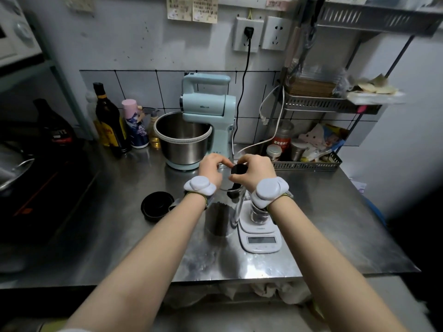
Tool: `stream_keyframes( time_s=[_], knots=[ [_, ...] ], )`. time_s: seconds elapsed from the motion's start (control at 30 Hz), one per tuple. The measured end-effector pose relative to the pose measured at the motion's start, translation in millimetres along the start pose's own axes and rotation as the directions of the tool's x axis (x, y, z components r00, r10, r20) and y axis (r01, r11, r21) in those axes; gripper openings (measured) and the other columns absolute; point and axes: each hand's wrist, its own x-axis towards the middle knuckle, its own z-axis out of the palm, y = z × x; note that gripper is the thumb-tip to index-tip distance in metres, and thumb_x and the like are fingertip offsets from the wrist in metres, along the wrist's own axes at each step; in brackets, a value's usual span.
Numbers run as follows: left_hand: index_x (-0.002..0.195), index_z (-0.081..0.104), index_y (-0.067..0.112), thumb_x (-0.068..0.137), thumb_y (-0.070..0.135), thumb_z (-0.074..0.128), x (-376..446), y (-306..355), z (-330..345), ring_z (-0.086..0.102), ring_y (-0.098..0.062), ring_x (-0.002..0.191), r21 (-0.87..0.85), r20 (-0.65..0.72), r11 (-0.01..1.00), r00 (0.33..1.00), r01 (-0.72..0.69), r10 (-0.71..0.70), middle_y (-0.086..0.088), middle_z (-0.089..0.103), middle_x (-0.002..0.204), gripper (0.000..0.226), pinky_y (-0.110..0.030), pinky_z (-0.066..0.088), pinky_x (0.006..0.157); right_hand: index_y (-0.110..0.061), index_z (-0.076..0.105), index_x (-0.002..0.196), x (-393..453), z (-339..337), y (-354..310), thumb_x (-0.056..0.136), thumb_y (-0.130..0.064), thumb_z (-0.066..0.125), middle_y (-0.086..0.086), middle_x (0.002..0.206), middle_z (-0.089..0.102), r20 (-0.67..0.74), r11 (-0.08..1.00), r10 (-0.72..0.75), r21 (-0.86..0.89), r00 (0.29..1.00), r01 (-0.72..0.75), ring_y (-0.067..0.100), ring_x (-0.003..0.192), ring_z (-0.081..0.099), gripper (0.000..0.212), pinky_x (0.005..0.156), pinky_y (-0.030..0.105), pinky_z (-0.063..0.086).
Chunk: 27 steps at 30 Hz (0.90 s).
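Our right hand (257, 172) grips a black knob (239, 169) above the glass (259, 216) on the white scale (261, 249), in front of the blue mixer (208, 109); our left hand (211, 170) curls just beside it, pinching or not we cannot tell. The dark bottle (57, 130) far left reads "HERSHEY'S", blurred; the mixer's logo is unreadable

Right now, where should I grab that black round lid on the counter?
Grip the black lid by its raised rim, thumb on one side and fingers opposite, coming down from above. It lies flat on the steel counter, so nothing sticks out sideways. Come from its left: the left forearm is close on its right.
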Motion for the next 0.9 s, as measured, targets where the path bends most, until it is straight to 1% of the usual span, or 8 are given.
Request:
stream_keyframes(
  time_s=[0.2, 0.37, 0.47, 0.63, 0.77, 0.8, 0.87, 0.9],
  knots=[
    [0.088, 0.070, 0.002, 0.057, -0.023, 0.039, 4, -7, 4, 0.056, -0.030, 0.102, -0.021, -0.015, 0.999, 1.000, 0.025, -0.026, -0.018, 0.061, 0.104, 0.051, -0.021, 0.039, 0.077, -0.010, 0.063, 0.109, 11, 12, -7, 0.075, -0.025, 0.070, 0.011, 0.107, 0.069, 0.084, 0.996, -0.022, -0.087, 0.996, 0.029, 0.028, 0.100, 0.064, 0.038, 0.081, 0.033, 0.053],
    [0.094, 0.068, 0.012, 0.061, -0.013, 0.029, 3, -18, 10, 0.047, -0.033, 0.113, -0.095, -0.054, 0.993, 0.995, 0.075, -0.080, -0.014, 0.054, 0.110, 0.056, -0.039, 0.041, 0.101, -0.007, 0.062, 0.093, 22, 26, -15, 0.075, -0.023, 0.065, 0.013, 0.096, 0.067, 0.197, 0.970, -0.015, -0.236, 0.980, 0.063, 0.030, 0.089, 0.065, 0.024, 0.067, 0.028, 0.048],
    [0.099, 0.063, 0.018, 0.063, -0.021, 0.028, 6, -22, 10, 0.049, -0.031, 0.119, -0.153, 0.007, 0.979, 0.990, 0.138, -0.138, -0.014, 0.056, 0.117, 0.065, -0.040, 0.039, 0.106, -0.008, 0.061, 0.108, 32, 32, -18, 0.079, -0.019, 0.063, 0.014, 0.105, 0.066, 0.246, 0.954, 0.006, -0.292, 0.969, 0.068, 0.030, 0.097, 0.064, 0.031, 0.069, 0.027, 0.045],
    [0.108, 0.062, 0.008, 0.070, -0.023, 0.024, 2, -20, 12, 0.055, -0.019, 0.108, -0.326, 0.072, 0.927, 0.983, 0.183, -0.169, -0.012, 0.062, 0.109, 0.062, -0.022, 0.040, 0.095, -0.003, 0.055, 0.124, 48, 46, -20, 0.091, -0.006, 0.047, 0.014, 0.129, 0.059, 0.303, 0.936, 0.063, -0.350, 0.951, 0.049, 0.029, 0.117, 0.058, 0.034, 0.086, 0.030, 0.046],
    [0.103, 0.063, 0.024, 0.083, -0.013, 0.030, 4, -27, 12, 0.059, -0.020, 0.104, -0.335, 0.082, 0.921, 0.980, 0.197, -0.180, -0.004, 0.061, 0.107, 0.053, -0.008, 0.047, 0.070, 0.004, 0.046, 0.134, 48, 46, -28, 0.097, -0.004, 0.039, 0.019, 0.141, 0.048, 0.340, 0.947, 0.086, -0.320, 0.937, 0.029, 0.032, 0.131, 0.046, 0.039, 0.105, 0.034, 0.040],
    [0.104, 0.063, 0.024, 0.087, -0.010, 0.030, 5, -28, 13, 0.059, -0.021, 0.101, -0.332, 0.082, 0.921, 0.979, 0.202, -0.185, -0.004, 0.062, 0.108, 0.051, -0.004, 0.047, 0.062, 0.005, 0.044, 0.135, 48, 42, -25, 0.098, -0.006, 0.038, 0.021, 0.141, 0.047, 0.348, 0.953, 0.072, -0.301, 0.935, 0.038, 0.032, 0.132, 0.045, 0.039, 0.100, 0.028, 0.042],
    [0.108, 0.064, 0.018, 0.091, -0.006, 0.028, 5, -29, 15, 0.058, -0.022, 0.096, -0.343, 0.083, 0.917, 0.979, 0.204, -0.187, -0.010, 0.061, 0.112, 0.046, 0.000, 0.045, 0.056, 0.005, 0.045, 0.134, 48, 51, -25, 0.098, -0.009, 0.041, 0.021, 0.139, 0.049, 0.354, 0.972, 0.104, -0.233, 0.929, -0.020, 0.028, 0.129, 0.048, 0.040, 0.072, 0.009, 0.039],
    [0.110, 0.063, 0.016, 0.092, -0.005, 0.028, 5, -29, 14, 0.057, -0.022, 0.096, -0.354, 0.084, 0.913, 0.979, 0.203, -0.185, -0.013, 0.061, 0.115, 0.045, -0.001, 0.045, 0.058, 0.008, 0.049, 0.129, 47, 56, -27, 0.094, -0.008, 0.044, 0.021, 0.132, 0.054, 0.388, 0.970, 0.167, -0.230, 0.906, -0.080, 0.021, 0.124, 0.051, 0.038, 0.064, 0.008, 0.037]
  ],
)
